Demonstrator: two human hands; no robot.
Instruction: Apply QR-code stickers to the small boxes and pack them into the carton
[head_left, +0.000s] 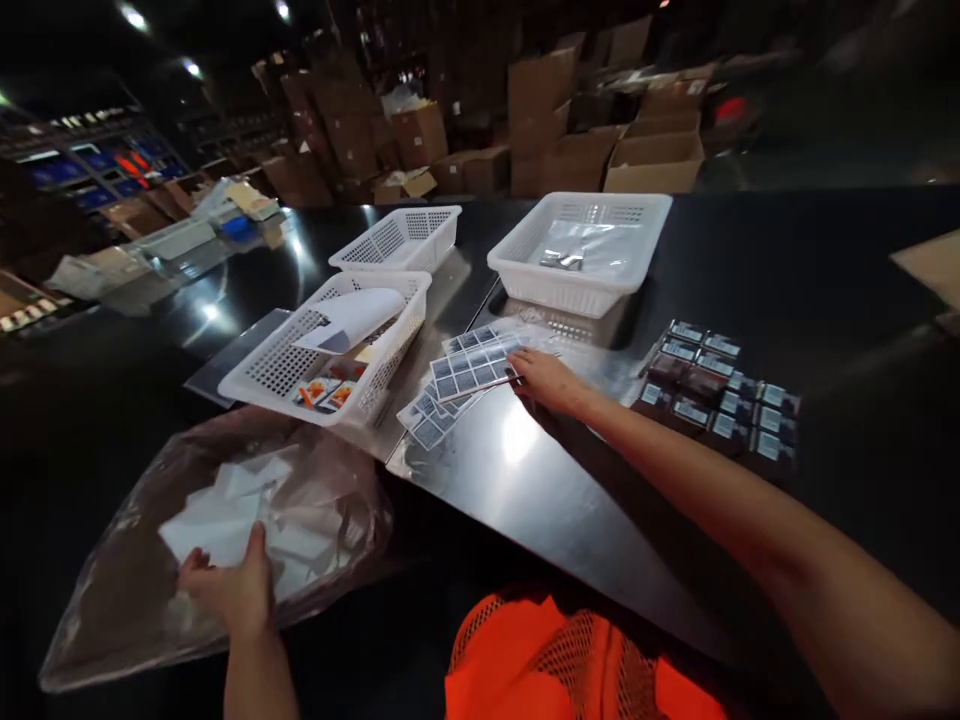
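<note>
The upper label sheet (471, 368), printed with a grid of dark rectangles, is gripped at its right end between the fingertips and thumb of the right hand (541, 380). It is located above further label sheets (429, 425), which are fanned and overlapped on the metal tabletop (570, 520).

The left hand (229, 590) is positioned at the near left with thumb and forefinger spread wide, over loose white paper slips (214, 525) contained in a clear plastic bag (101, 610). Whether a slip is touched cannot be determined.

Beyond the bag, a curled white sheet (364, 312) and orange-printed cards (319, 390) are held in a perforated white basket (259, 378). A second perforated basket (444, 240) is placed just behind it. Clear plastic packaging (600, 245) is contained in a white basket at the far centre (559, 288).

To the right of the sheets, dark packets (724, 400) bearing white labels are arranged in rows. Cardboard boxes (660, 160) are stacked in the background.
</note>
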